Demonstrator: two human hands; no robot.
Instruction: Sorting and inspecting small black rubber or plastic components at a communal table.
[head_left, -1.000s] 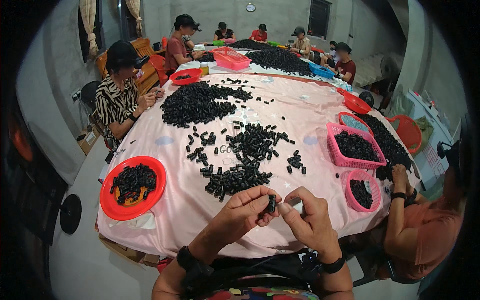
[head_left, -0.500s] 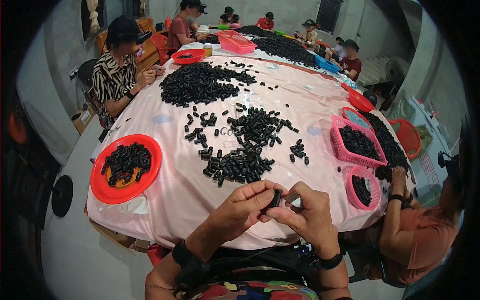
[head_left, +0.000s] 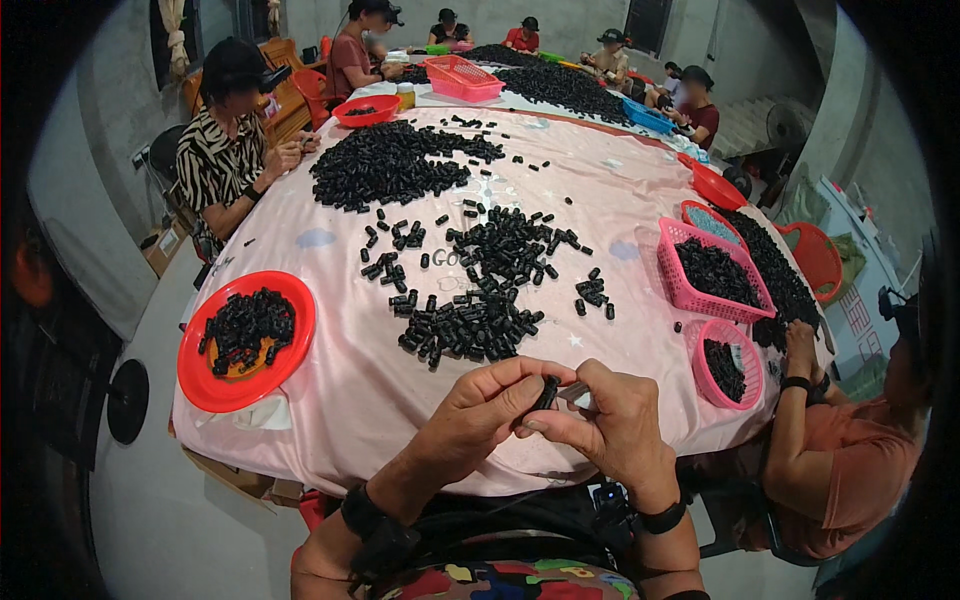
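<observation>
Indoors, grey walls (head_left: pixel 575 30) | pink tablecloth (head_left: pixel 350 415) heaped with black cylinders (head_left: pixel 380 170), red plate (head_left: pixel 190 370) on the left | left hand (head_left: pixel 490 405) pinching one black piece (head_left: pixel 547 392) above the cloth's near edge | right hand (head_left: pixel 622 415) gripping a pale object (head_left: pixel 578 396) just beside it, mostly hidden; contact, I can't tell | co-worker (head_left: pixel 840 465) at right partly cut off

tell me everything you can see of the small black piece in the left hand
The small black piece looks short and roughly cylindrical, with a slight sheen like plastic. It is pinched between thumb and fingers of the left hand, above the pink cloth, slanted with its far end toward the right. Part of it is covered, so its ends are unclear. The right hand is close beside it; contact is hard to tell.
</observation>
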